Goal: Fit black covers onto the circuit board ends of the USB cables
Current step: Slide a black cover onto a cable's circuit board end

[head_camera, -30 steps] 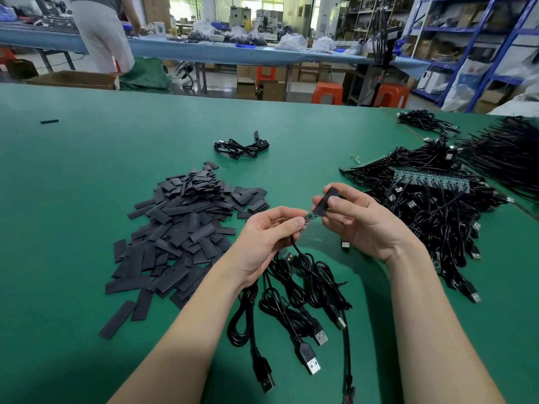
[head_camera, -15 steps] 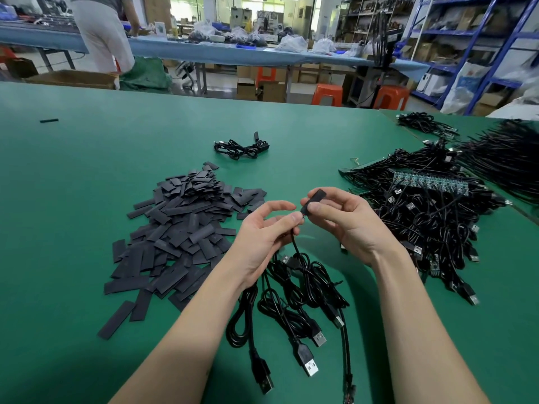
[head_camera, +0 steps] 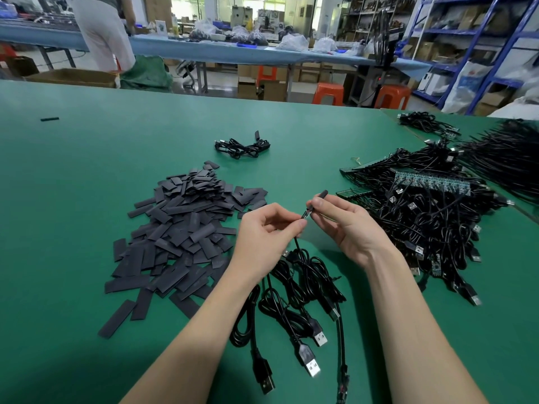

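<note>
I have my left hand (head_camera: 267,228) pinching the cable (head_camera: 297,246) just behind its circuit board end (head_camera: 305,214), thumb and forefinger closed on the black cord so the little board pokes out toward my other hand. My right hand (head_camera: 347,225) pinches a black cover (head_camera: 319,199) between thumb and fingertips, its open mouth meeting the tip of the board — how far the board has gone in I cannot tell, since my fingers hide most of the joint, though a bit of board shows bare between the two hands. So I judge this the sliding-on step for this one cable, begun but not finished. The next move calls for keeping cover and board in one line and pushing them together without squashing the flat sleeve shut, which would snag the board's corners. The rest of the cable hangs down to the green table (head_camera: 87,170), where a few coiled cables with USB plugs (head_camera: 291,301) lie under my wrists. The pile of spare covers (head_camera: 180,228) sits to my left, the big heap of cables waiting their turn (head_camera: 431,223) to my right, and one small bundle (head_camera: 242,145) lies farther back on the table, well apart from both.
</note>
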Demonstrator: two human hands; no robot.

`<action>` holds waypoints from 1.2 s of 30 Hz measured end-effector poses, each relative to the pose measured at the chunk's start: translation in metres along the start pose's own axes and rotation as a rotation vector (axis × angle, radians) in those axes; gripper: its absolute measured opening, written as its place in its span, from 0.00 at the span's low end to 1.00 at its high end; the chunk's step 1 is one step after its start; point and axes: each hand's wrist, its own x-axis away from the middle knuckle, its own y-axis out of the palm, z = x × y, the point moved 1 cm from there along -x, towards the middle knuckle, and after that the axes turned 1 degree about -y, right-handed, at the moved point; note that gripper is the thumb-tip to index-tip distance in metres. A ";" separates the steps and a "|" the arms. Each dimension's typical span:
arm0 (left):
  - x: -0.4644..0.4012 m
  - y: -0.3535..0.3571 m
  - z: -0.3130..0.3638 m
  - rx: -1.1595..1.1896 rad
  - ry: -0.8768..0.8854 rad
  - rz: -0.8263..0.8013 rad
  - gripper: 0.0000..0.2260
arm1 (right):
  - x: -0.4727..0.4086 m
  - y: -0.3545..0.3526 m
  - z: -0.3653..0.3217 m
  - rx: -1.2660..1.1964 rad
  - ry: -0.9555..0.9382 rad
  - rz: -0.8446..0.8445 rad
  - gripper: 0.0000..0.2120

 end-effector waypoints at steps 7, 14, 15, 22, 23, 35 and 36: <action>0.001 -0.001 -0.003 0.037 0.001 -0.016 0.04 | 0.001 0.000 0.001 -0.027 0.037 -0.029 0.09; 0.001 -0.003 -0.001 0.115 -0.028 -0.046 0.05 | 0.001 -0.001 0.000 0.034 0.038 -0.102 0.07; 0.001 -0.003 -0.001 0.117 -0.027 -0.049 0.05 | 0.001 -0.002 0.000 0.036 0.039 -0.108 0.07; 0.002 0.002 0.002 0.009 0.066 0.035 0.06 | 0.001 -0.002 0.001 0.002 0.046 -0.076 0.09; 0.002 0.002 0.002 -0.012 0.079 0.039 0.06 | 0.001 -0.002 0.001 -0.010 0.046 -0.072 0.08; 0.005 0.001 0.005 0.001 0.077 0.018 0.06 | 0.001 -0.001 0.001 0.015 0.061 -0.076 0.06; 0.005 0.001 0.005 -0.008 0.083 0.021 0.06 | 0.001 -0.001 0.001 0.013 0.060 -0.079 0.05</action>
